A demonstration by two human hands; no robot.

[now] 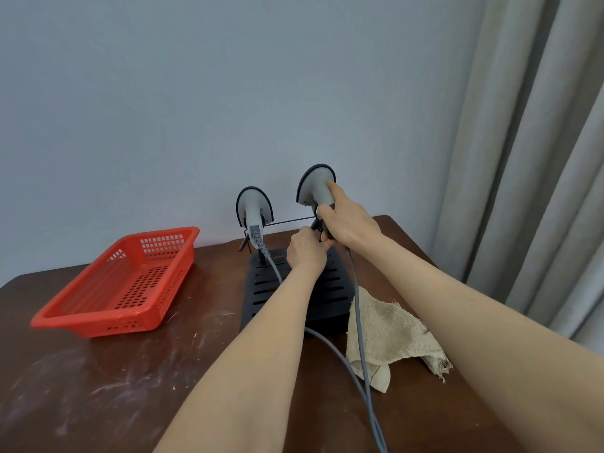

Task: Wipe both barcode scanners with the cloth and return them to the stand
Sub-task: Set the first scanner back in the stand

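Note:
Two grey barcode scanners with black-rimmed heads are at the black slotted stand (330, 295) near the wall. The left scanner (254, 209) hangs on the stand's thin rail, its grey cable running toward me. My right hand (346, 217) grips the handle of the right scanner (315, 186), held upright just above the rail's right end. My left hand (305, 248) is curled at the base of that handle, by the stand's right post; what its fingers pinch is hidden. A beige cloth (392, 335) lies crumpled on the table right of the stand, under the right scanner's cable.
An empty red plastic basket (121, 286) sits on the left of the brown wooden table (98, 387). The wall is close behind the stand. A grey curtain (539, 142) hangs at the right. Two grey cables (362, 364) trail across the table toward me.

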